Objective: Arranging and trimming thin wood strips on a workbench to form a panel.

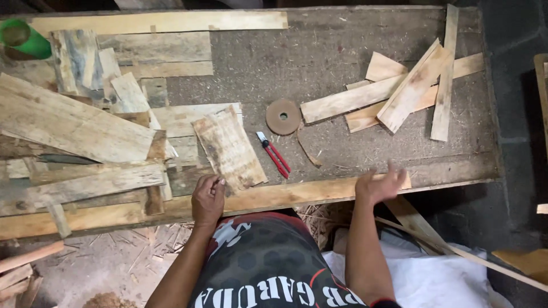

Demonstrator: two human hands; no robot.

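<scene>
My left hand (208, 199) grips the near corner of a weathered wooden board (229, 148) that lies flat on the workbench (319, 57). At the bench's front edge my right hand (379, 183) hovers with fingers spread and nothing in it. Between the hands lies a red-handled cutter (274, 154), and a round brown disc (283, 117) sits just beyond it. A long pale plank (285, 197) runs along the front edge under both hands.
Stacked wood offcuts (80, 131) cover the left of the bench. A loose pile of planks (405, 91) lies at the right rear. A green cup (23, 39) stands at the far left corner. White sacking (434, 279) and sticks lie on the floor.
</scene>
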